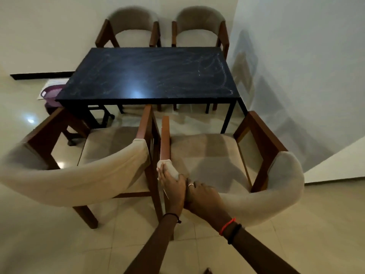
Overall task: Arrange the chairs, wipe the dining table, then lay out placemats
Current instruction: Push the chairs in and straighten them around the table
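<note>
I am watching the near-left chair (79, 175) standing just off the near edge of the dining table (150, 76). My left hand (172, 187) is gripping the backrest end of the near-right chair (207, 155), also on the table's near side. My right hand (204, 196) is clasping the same backrest, touching the left one.

1. Plain white walls (49, 26), soft grey shadows on the right side.
2. Glossy cream tile floor (59, 248), bright glare spot (30, 121) on the left.
3. Black skirting strip (39, 75) along the back wall, purple mesh basket (53, 92) near it.
</note>
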